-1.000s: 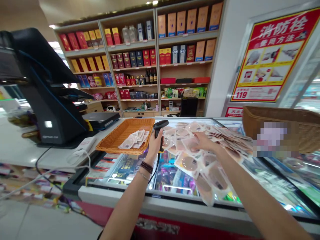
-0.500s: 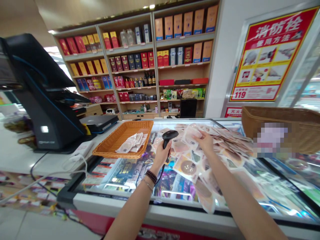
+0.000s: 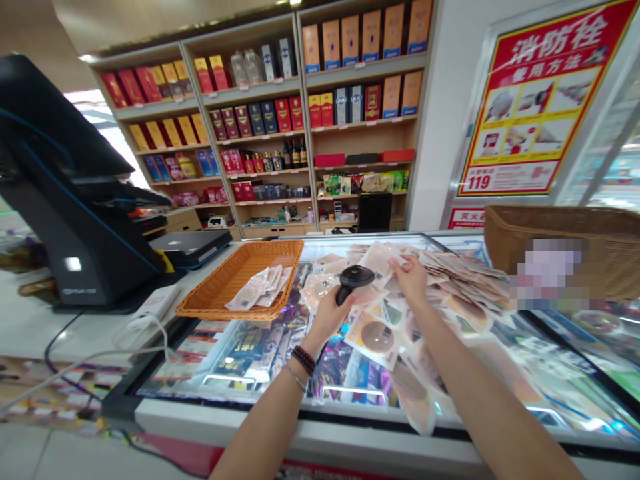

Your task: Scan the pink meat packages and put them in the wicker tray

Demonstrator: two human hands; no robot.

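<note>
My left hand (image 3: 329, 312) is wrapped round the handle of a black barcode scanner (image 3: 357, 274), whose head points right, over the packets. Between the fingers of my right hand (image 3: 411, 275) is the edge of a clear plastic packet (image 3: 381, 256), held a little beyond the scanner. Many flat see-through packets lie spread and overlapping on the glass top under both hands, among them one with a round brownish item (image 3: 377, 337). To the right they form a thick pile (image 3: 463, 280). An orange wicker basket (image 3: 200, 308) at the left holds several similar packets (image 3: 260, 287).
A glass-topped freezer (image 3: 215, 400) with coloured packs inside bears everything. A brown basket (image 3: 500, 233) stands at its right end. Left are a checkout terminal (image 3: 85, 267), a flat black device (image 3: 193, 247) and a white cable (image 3: 95, 357). Shelves (image 3: 260, 140) of boxes stand behind.
The scanner in my left hand has moved right and slightly down, nearer the packet. My right hand still holds its packet, now tilted differently. The view has shifted slightly.
</note>
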